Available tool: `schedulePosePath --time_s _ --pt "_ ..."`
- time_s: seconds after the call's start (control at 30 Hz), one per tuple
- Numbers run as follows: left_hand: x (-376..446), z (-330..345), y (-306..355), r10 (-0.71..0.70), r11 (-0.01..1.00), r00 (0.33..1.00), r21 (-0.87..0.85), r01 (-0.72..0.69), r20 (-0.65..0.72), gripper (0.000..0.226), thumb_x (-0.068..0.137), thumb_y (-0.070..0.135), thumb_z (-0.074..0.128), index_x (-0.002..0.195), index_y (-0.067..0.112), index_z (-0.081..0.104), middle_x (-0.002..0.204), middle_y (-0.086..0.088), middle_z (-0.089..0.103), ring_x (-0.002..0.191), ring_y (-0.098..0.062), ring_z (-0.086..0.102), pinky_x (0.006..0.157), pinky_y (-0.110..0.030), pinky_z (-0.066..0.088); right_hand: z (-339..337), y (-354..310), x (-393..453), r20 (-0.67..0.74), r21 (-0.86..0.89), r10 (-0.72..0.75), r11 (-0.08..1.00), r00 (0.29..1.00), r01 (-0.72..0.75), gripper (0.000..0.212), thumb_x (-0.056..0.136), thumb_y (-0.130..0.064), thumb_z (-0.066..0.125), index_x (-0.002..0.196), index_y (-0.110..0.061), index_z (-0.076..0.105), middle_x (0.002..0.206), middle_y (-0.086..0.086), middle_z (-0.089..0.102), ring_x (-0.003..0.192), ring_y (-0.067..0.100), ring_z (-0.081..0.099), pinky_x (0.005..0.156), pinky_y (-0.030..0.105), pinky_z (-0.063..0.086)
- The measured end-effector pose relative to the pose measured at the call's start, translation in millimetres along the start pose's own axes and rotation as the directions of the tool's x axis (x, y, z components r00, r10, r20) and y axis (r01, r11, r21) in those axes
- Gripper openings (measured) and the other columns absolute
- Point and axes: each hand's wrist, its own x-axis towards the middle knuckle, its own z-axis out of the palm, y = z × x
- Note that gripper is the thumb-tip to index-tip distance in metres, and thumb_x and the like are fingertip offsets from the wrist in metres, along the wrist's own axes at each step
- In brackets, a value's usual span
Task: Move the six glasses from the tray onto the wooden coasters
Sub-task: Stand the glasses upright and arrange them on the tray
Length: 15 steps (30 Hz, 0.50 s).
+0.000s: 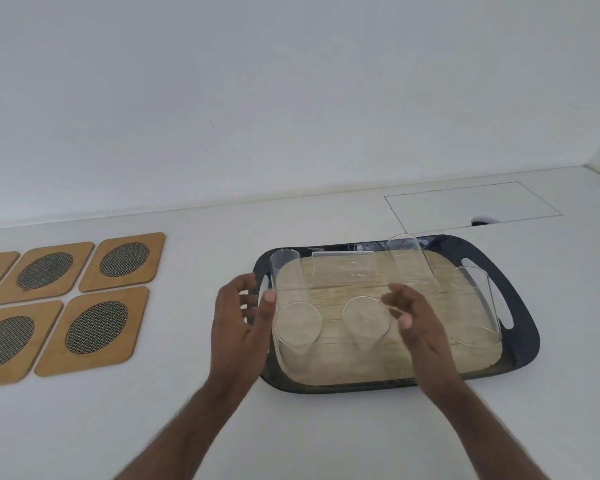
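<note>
A black tray point(523, 327) with a woven mat holds several clear glasses, all upright. Nearest me stand a front-left glass point(296, 329) and a front-middle glass point(365, 322); a back-left glass point(288, 275), a back-right glass point(411, 261) and a far-right glass point(477, 306) stand behind and beside them. My left hand point(243, 327) hovers open just left of the front-left glass, thumb near its rim. My right hand point(418, 323) is open over the tray, right of the front-middle glass. Wooden coasters point(94, 327) with mesh ovals lie on the left.
The white counter point(194, 410) meets a white wall at the back. A thin rectangular outline point(471, 202) with a small dark notch is set in the counter behind the tray. The coasters lie in two rows, the leftmost cut off by the frame edge.
</note>
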Motion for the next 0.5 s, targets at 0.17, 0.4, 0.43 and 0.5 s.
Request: schedulePosePath --time_s 0.17,0.4,0.43,0.5 --pt "42.8 12.1 -1.5 -0.101 0.977 0.986 0.198 0.073 0.135 0.043 0.085 0.045 0.074 0.121 0.032 0.055 0.126 0.008 0.054 0.096 -0.004 0.060 0.073 -0.017 0.047 -7.9 -13.0 47.0 -0.119 -0.153 -0.053 0.988 0.991 0.034 0.043 0.088 -0.043 0.065 0.126 -0.024 0.058 0.117 -0.012 0.064 0.114 0.003 0.059 0.095 0.020 0.047" --pt "74.9 25.1 1.4 -0.137 0.941 0.929 0.337 0.014 0.344 0.045 0.076 0.049 0.079 0.115 0.041 0.057 0.119 0.012 0.052 0.094 -0.003 0.061 0.083 -0.027 0.052 4.1 -16.6 106.4 0.123 -0.446 -0.019 0.892 0.992 0.072 0.049 0.087 -0.026 0.071 0.133 -0.028 0.054 0.129 -0.011 0.056 0.117 0.006 0.052 0.095 0.017 0.040" --pt "76.2 25.6 0.4 -0.139 0.941 0.923 0.338 0.010 0.359 0.043 0.076 0.051 0.079 0.112 0.043 0.057 0.118 0.013 0.052 0.092 -0.004 0.062 0.083 -0.028 0.054 7.5 -17.0 110.2 0.149 -0.460 -0.004 0.885 0.989 0.073 0.049 0.087 -0.029 0.070 0.133 -0.030 0.053 0.129 -0.012 0.055 0.114 0.005 0.052 0.089 0.013 0.038" --pt "79.0 25.7 -3.0 -0.141 0.946 0.920 0.325 0.016 0.365 0.039 0.076 0.051 0.078 0.109 0.044 0.059 0.116 0.014 0.052 0.092 -0.004 0.062 0.084 -0.032 0.056 14.4 -15.3 115.3 0.193 -0.494 0.008 0.865 0.981 0.090 0.049 0.088 -0.030 0.069 0.134 -0.029 0.053 0.130 -0.012 0.054 0.116 0.006 0.051 0.092 0.018 0.037"
